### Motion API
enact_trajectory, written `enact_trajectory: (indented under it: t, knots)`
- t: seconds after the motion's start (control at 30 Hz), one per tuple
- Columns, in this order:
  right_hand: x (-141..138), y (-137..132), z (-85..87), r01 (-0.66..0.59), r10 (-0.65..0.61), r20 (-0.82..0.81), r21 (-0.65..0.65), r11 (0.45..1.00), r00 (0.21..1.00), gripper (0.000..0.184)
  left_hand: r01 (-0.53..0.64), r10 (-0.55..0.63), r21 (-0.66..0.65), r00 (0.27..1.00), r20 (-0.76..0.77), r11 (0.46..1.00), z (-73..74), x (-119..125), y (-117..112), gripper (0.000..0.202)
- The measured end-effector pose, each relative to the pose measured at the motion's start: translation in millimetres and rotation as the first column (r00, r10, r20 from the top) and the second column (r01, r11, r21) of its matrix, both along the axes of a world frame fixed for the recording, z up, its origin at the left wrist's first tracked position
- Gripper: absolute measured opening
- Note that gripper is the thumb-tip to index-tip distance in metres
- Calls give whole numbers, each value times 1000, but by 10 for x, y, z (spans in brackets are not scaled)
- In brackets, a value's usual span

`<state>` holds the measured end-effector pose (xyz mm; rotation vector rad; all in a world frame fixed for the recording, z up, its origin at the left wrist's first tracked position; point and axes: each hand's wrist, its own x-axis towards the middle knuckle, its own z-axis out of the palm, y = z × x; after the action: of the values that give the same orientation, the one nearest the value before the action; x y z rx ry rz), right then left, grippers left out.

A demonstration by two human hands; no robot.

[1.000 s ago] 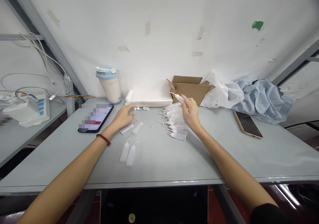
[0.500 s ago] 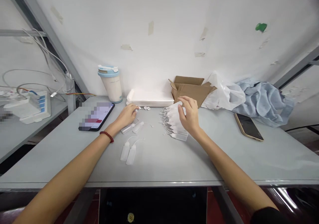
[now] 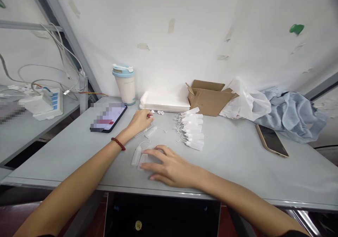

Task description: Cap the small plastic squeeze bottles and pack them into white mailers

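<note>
Close to the white caps [image 3: 161, 113], my left hand [image 3: 139, 121] is closed, with a small white cap [image 3: 151, 116] showing at its fingertips. My right hand [image 3: 174, 166] has its fingers spread low over the table, the thumb side partly covering one small clear squeeze bottle [image 3: 142, 160]. Whether the fingertips touch that bottle I cannot tell. Another squeeze bottle [image 3: 136, 156] with a thin tail lies just left of it. Two more bottles [image 3: 151, 132] lie below my left hand. A pile of similar bottles [image 3: 194, 129] lies to the right, tails pointing left.
Against the wall stand a blue-lidded cup [image 3: 125, 85], a stack of white sheets [image 3: 165, 101], an open cardboard box [image 3: 211, 98], a plastic bag [image 3: 245, 101] and a blue cloth [image 3: 290, 114]. One phone [image 3: 109, 118] lies left, another phone [image 3: 271, 141] right.
My right hand has moved left and toward me, from the bottle pile to the pair of bottles in front. My left hand stays near the caps. The view has shifted slightly.
</note>
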<state>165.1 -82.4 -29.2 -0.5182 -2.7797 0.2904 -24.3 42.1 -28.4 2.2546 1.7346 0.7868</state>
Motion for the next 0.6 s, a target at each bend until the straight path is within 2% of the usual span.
enact_trajectory:
  t: [0.13, 0.37, 0.5, 0.6]
  knots:
    - [-32, -17, -19, -46, 45, 20, 27, 999, 999, 41, 11, -11, -10, 999, 40, 1000, -7, 35, -34, 22]
    - [-45, -13, -11, -14, 14, -19, 33, 999, 1000, 36, 10, -10, -3, 997, 72, 1000, 27, 79, -77, 21]
    - [-50, 19, -63, -19, 20, -8, 87, 996, 1000, 31, 40, -39, -11, 994, 105, 999, 42, 132, -116, 23]
    - [-45, 54, -116, 10, -5, -31, 141, 990, 1000, 27, 70, -54, -70, 976, 213, 995, 36, 168, -137, 23]
